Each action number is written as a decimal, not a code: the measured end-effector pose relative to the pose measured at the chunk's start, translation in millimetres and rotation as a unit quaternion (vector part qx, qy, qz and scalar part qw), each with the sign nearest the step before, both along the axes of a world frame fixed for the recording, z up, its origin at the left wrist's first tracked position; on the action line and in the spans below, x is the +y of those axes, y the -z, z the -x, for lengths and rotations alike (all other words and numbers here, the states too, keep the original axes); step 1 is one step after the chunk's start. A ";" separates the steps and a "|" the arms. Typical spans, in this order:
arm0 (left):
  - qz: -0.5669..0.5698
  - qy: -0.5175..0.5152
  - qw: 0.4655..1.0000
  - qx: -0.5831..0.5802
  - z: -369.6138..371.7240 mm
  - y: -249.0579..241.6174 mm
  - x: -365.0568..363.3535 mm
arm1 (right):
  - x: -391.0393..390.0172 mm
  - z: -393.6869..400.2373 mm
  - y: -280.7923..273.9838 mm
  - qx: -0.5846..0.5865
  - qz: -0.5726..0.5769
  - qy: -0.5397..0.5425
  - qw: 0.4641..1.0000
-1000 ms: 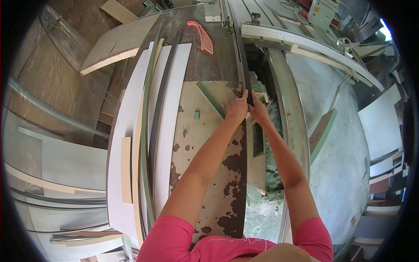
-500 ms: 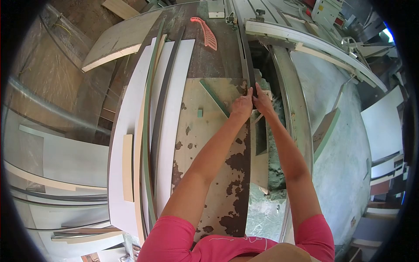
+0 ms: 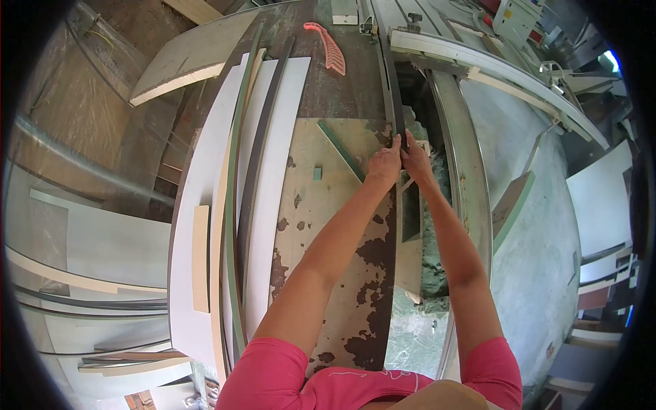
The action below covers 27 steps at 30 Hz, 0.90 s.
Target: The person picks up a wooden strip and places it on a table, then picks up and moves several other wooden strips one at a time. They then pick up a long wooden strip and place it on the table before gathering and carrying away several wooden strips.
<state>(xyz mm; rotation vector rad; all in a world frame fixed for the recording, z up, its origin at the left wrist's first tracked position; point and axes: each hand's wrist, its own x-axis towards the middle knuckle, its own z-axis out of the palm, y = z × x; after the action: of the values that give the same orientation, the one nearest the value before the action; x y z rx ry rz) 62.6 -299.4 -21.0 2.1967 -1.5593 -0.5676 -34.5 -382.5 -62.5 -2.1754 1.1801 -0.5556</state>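
Observation:
Both my hands are close together at the right edge of the worn bench top [image 3: 328, 273]. Between them is the near end of a long, narrow dark strip [image 3: 392, 82] that runs away from me. My left hand [image 3: 385, 165] grips it from the left, thumb and fingers closed. On the other side, my right hand [image 3: 416, 164] presses against it with closed fingers. A green-edged strip [image 3: 342, 152] lies slantwise left of my left hand, with a small green block [image 3: 317, 173] nearby.
Long white boards [image 3: 281, 137] and thin green and dark strips lie along the left. A pink comb-shaped pusher [image 3: 329, 51] rests farther back. Right of my hands runs a dusty gap beside a metal rail [image 3: 456, 143]. A crosswise fence bar [image 3: 492, 72] spans the far right.
The view has shifted slightly, so the bench and its contents appear a little farther right and up. Both hands keep their hold at the strip's near end.

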 end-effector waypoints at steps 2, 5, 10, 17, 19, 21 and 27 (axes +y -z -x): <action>-0.004 -0.003 1.000 0.008 -0.2 0.4 -1.0 | -3.1 -1.3 0.8 -0.014 0.035 0.003 0.999; 0.008 -0.014 1.000 -0.006 0.1 3.3 -1.6 | -7.0 -3.1 -3.3 -0.007 0.012 0.003 1.000; 0.010 0.005 0.999 -0.030 -1.2 6.6 -2.2 | -13.5 -7.1 -7.0 0.018 0.021 0.009 1.000; 0.017 -0.002 1.000 -0.023 -0.6 5.2 -1.4 | -23.7 -14.5 -15.8 0.058 0.024 0.010 0.998; 0.009 -0.012 1.000 -0.019 0.3 2.1 -1.2 | -26.1 -17.5 -15.3 0.054 0.024 0.012 0.998; 0.003 -0.010 1.000 -0.017 -0.2 4.2 -3.9 | -30.6 -19.5 -12.9 0.049 0.025 0.015 0.998; -0.003 -0.007 1.000 -0.014 -0.2 0.1 -2.5 | -35.8 -28.5 -12.0 0.076 0.087 0.027 0.993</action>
<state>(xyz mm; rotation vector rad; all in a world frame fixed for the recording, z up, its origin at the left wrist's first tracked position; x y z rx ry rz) 62.8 -301.9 -21.2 2.2271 -1.5572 -0.5390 -6.0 -418.3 -50.4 -2.3752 1.3183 -0.5405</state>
